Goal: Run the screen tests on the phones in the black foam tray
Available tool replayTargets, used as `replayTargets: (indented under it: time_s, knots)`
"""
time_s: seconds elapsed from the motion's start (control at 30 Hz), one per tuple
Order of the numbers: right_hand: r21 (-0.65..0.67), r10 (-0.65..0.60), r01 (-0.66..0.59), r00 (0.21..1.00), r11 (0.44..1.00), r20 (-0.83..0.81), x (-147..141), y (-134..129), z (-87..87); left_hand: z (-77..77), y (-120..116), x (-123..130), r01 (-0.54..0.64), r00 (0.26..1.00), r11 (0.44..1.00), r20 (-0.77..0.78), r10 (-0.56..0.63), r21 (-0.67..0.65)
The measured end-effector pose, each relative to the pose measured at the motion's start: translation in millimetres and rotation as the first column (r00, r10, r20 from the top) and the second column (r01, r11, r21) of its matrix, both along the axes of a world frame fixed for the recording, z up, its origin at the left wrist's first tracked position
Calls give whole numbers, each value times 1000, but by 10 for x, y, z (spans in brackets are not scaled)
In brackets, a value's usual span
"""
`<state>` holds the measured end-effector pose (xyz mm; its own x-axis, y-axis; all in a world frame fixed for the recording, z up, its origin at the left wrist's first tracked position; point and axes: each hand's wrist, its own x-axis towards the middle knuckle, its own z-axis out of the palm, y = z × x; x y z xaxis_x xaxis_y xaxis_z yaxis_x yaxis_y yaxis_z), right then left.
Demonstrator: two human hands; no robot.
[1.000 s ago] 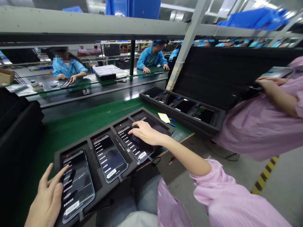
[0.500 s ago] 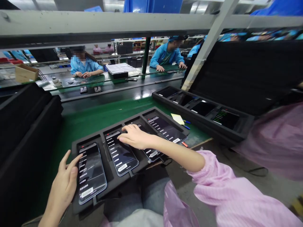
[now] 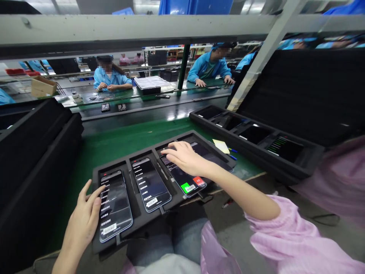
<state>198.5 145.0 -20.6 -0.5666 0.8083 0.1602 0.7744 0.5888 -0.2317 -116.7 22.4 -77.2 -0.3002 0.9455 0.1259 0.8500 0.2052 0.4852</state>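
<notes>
A black foam tray (image 3: 127, 236) holds several smartphones in separate slots before me. My left hand (image 3: 82, 215), fingers spread, lies at the left edge of the leftmost smartphone (image 3: 116, 207), a fingertip over its list screen. The neighbouring smartphone (image 3: 151, 184) also shows a white list on black. Over the upper part of the third smartphone (image 3: 179, 178) hovers my right hand (image 3: 184, 156), fingers extended; whether it touches the glass I cannot tell. That screen has a green and a red block at the bottom. Behind my right forearm the rightmost smartphone (image 3: 213, 154) is partly hidden.
Another foam tray (image 3: 291, 169) with smartphones stands at right, beside a yellow note (image 3: 221, 146) and blue pens (image 3: 232, 156). Black foam trays (image 3: 42, 152) are stacked at left. A slanted post (image 3: 256, 61) rises behind. Two people in blue work across the line.
My right hand has moved right, from the second smartphone to the third. The third screen now shows green and red blocks. My left hand stays by the leftmost smartphone; the view has shifted slightly.
</notes>
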Motion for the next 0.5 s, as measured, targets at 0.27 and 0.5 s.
replayTargets:
  time_s: [0.27, 0.5]
  knots:
    - [-20, -273, 273, 958, 962, -88, 661, -51, -81, 107, 1, 57, -19, 1000, 998, 16, 20, -52]
    - [-111, -393, 387, 918, 915, -41, 1006, 111, -196, 177, 0, 143, -59, 990, 994, 119, 70, -94]
